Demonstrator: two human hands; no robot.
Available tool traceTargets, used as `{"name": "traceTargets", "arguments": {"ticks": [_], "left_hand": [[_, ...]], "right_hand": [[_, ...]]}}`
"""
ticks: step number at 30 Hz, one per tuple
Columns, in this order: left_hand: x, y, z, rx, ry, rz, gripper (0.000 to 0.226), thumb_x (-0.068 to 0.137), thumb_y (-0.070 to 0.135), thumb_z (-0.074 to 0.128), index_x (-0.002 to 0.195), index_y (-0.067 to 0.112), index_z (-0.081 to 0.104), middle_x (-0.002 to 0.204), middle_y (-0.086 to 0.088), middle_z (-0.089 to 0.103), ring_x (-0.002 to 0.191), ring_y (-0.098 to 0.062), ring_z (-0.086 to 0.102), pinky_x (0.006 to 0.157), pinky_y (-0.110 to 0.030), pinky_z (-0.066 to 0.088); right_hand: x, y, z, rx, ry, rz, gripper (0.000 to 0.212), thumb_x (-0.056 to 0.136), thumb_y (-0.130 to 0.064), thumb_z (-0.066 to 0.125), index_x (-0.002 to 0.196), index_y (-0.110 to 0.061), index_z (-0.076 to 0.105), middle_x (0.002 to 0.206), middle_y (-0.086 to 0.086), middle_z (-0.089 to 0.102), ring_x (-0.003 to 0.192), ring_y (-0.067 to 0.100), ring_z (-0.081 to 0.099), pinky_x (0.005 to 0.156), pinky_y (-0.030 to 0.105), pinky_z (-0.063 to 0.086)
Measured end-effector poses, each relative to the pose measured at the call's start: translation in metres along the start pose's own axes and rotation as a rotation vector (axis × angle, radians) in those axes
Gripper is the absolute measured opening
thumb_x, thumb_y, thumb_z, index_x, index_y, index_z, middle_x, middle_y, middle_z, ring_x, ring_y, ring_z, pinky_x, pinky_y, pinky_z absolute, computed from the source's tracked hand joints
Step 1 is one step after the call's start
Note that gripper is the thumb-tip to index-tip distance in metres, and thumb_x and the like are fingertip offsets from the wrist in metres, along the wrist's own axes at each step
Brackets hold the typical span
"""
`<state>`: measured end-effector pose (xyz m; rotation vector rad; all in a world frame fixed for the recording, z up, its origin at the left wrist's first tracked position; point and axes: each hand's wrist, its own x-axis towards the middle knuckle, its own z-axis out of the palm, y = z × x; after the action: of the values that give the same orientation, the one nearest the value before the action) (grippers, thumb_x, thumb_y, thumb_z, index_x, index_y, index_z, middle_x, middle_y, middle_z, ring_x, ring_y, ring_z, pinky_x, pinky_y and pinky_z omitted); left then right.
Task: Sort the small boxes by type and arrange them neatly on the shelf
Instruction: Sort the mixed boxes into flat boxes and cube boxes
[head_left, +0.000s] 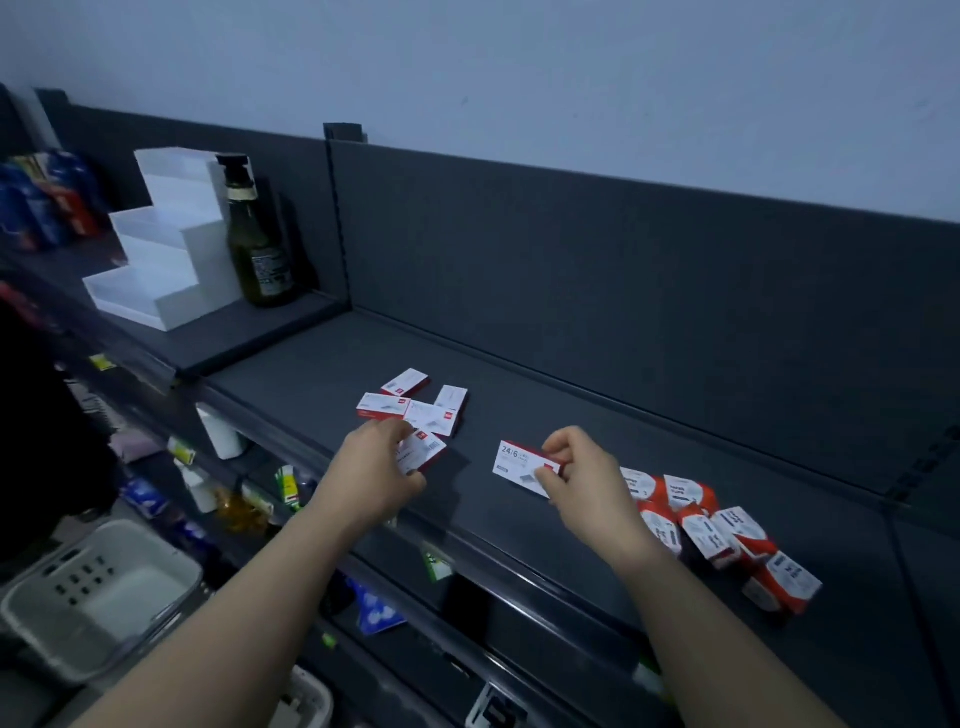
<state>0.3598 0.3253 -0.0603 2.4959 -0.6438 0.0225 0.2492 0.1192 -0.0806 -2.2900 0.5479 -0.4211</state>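
A white-and-red box marked 24/6 lies at the front middle of the dark shelf, its right end pinched between the thumb and fingers of the right hand. Just to its left, the left hand curls round a second box of the same colours, seemingly tilted. Directly behind that hand, 4 similar boxes lie in a loose, overlapping cluster. Right of the right wrist, orange-and-white boxes stand bunched near the front edge. Far left stand a white stepped stand and a dark bottle
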Motion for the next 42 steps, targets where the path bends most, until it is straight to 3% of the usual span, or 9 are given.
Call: {"name": "traceTargets", "arguments": {"ticks": [6, 10, 13, 17, 22, 28, 31, 34, 42], "left_hand": [[0.035, -0.043, 0.001, 0.009, -0.067, -0.062, 0.046, 0.075, 0.016, 0.065, 0.120, 0.020, 0.058, 0.115, -0.001, 0.061, 0.093, -0.015, 0.051, 0.071, -0.026, 0.042], [0.059, -0.061, 0.008, 0.017, -0.096, -0.082, 0.045, 0.075, 0.013, 0.063, 0.119, 0.021, 0.058, 0.114, -0.001, 0.062, 0.094, -0.016, 0.054, 0.071, -0.027, 0.045], [0.074, -0.072, 0.013, 0.036, -0.107, -0.065, 0.046, 0.074, 0.012, 0.061, 0.119, 0.023, 0.059, 0.115, 0.001, 0.062, 0.103, -0.019, 0.056, 0.079, -0.034, 0.050], [0.092, -0.084, 0.017, 0.022, -0.101, -0.038, 0.047, 0.076, 0.011, 0.059, 0.121, 0.022, 0.060, 0.118, 0.000, 0.063, 0.108, -0.022, 0.055, 0.086, -0.037, 0.050], [0.116, -0.093, 0.020, -0.029, -0.093, 0.033, 0.040, 0.083, 0.013, 0.060, 0.122, 0.021, 0.059, 0.122, 0.000, 0.060, 0.110, -0.019, 0.054, 0.081, -0.025, 0.041], [0.129, -0.087, 0.009, -0.013, -0.004, 0.106, 0.032, 0.089, 0.026, 0.057, 0.120, 0.020, 0.060, 0.119, -0.001, 0.058, 0.108, -0.021, 0.054, 0.080, -0.029, 0.044], [0.127, -0.072, -0.001, -0.022, 0.038, 0.215, 0.027, 0.089, 0.025, 0.055, 0.114, 0.020, 0.063, 0.115, 0.001, 0.061, 0.104, -0.022, 0.054, 0.076, -0.029, 0.043], [0.120, -0.057, -0.005, -0.015, 0.020, 0.327, 0.022, 0.090, 0.025, 0.053, 0.109, 0.019, 0.063, 0.115, 0.003, 0.063, 0.104, -0.021, 0.054, 0.076, -0.030, 0.044], [0.099, -0.006, 0.011, -0.059, -0.061, 0.566, 0.035, 0.090, 0.027, 0.057, 0.122, 0.015, 0.061, 0.117, -0.004, 0.064, 0.109, -0.027, 0.055, 0.088, -0.034, 0.044]], "right_hand": [[0.038, -0.023, 0.052, 0.069, -0.115, 0.017, 0.012, 0.088, -0.013, 0.060, 0.094, -0.023, 0.056, 0.082, -0.011, 0.060, 0.068, 0.011, 0.060, 0.069, 0.028, 0.052], [0.062, -0.029, 0.077, 0.069, -0.148, 0.006, 0.010, 0.088, -0.014, 0.060, 0.094, -0.022, 0.057, 0.079, -0.012, 0.058, 0.066, 0.004, 0.057, 0.061, 0.017, 0.044], [0.077, -0.030, 0.091, 0.091, -0.142, 0.015, 0.008, 0.089, -0.015, 0.060, 0.095, -0.020, 0.059, 0.080, -0.015, 0.058, 0.068, -0.002, 0.055, 0.058, 0.011, 0.038], [0.093, -0.032, 0.104, 0.085, -0.119, 0.035, 0.016, 0.087, -0.017, 0.062, 0.103, -0.018, 0.063, 0.099, -0.006, 0.061, 0.073, 0.000, 0.054, 0.071, 0.017, 0.042], [0.107, -0.038, 0.119, 0.024, -0.036, 0.047, 0.019, 0.088, -0.017, 0.063, 0.107, -0.016, 0.064, 0.105, -0.002, 0.052, 0.071, -0.001, 0.052, 0.069, 0.010, 0.036], [0.100, -0.044, 0.110, 0.018, 0.094, 0.023, 0.019, 0.086, -0.016, 0.064, 0.105, -0.016, 0.065, 0.105, -0.006, 0.054, 0.089, 0.008, 0.058, 0.077, 0.011, 0.040], [0.091, -0.045, 0.091, -0.157, 0.116, 0.037, 0.034, 0.091, -0.024, 0.059, 0.124, -0.016, 0.059, 0.126, -0.005, 0.056, 0.115, 0.012, 0.054, 0.095, 0.023, 0.041], [0.073, -0.045, 0.071, -0.300, 0.146, 0.073, 0.042, 0.095, -0.030, 0.053, 0.135, -0.017, 0.051, 0.142, -0.003, 0.049, 0.132, 0.013, 0.043, 0.106, 0.025, 0.031], [0.010, -0.034, 0.025, -0.443, 0.338, 0.203, 0.044, 0.094, -0.026, 0.055, 0.135, -0.011, 0.052, 0.139, 0.006, 0.053, 0.128, 0.021, 0.049, 0.106, 0.029, 0.034]]}}
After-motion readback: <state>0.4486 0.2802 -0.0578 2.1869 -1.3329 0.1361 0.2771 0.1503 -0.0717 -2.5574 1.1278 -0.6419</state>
